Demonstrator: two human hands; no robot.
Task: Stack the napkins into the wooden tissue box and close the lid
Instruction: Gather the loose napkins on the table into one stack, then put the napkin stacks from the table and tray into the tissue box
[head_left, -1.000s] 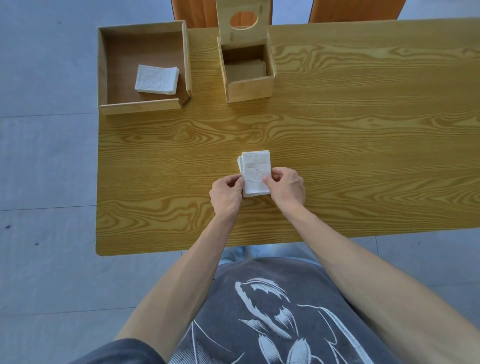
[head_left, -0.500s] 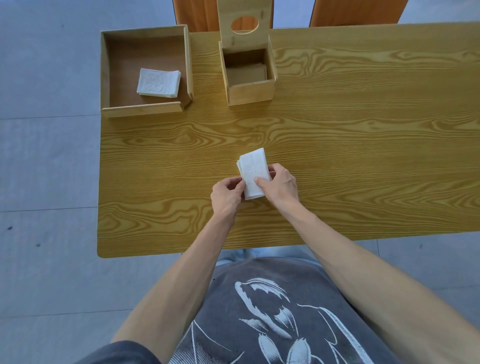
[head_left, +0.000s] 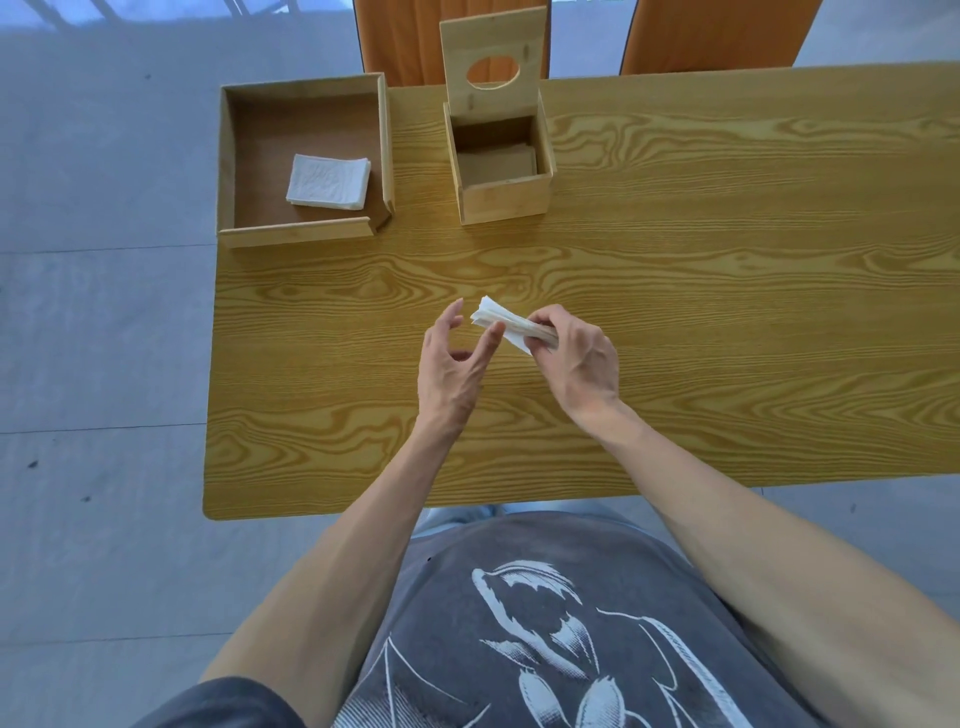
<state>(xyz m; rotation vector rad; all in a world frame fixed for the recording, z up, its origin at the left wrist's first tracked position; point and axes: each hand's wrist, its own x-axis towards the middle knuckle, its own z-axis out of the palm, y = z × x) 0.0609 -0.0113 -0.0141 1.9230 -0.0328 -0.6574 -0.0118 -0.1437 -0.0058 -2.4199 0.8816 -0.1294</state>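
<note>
My right hand (head_left: 581, 364) grips a stack of white napkins (head_left: 506, 325) edge-on, lifted a little above the table's middle. My left hand (head_left: 452, 364) is beside the stack with its fingers spread, one fingertip close to the stack's near edge. The wooden tissue box (head_left: 503, 200) stands at the back centre, its lid (head_left: 493, 47) with an oval hole raised upright; its floor looks bare. Another stack of white napkins (head_left: 328, 182) lies in a shallow wooden tray (head_left: 296, 234) at the back left.
The wooden table (head_left: 727, 291) runs off to the right; its left edge and near edge are in view. Two orange chair backs (head_left: 400, 36) stand behind the table's far edge. Grey floor lies to the left.
The right hand has lifted the napkin stack off the table and turned it edge-on. The left hand has let go of it and opened.
</note>
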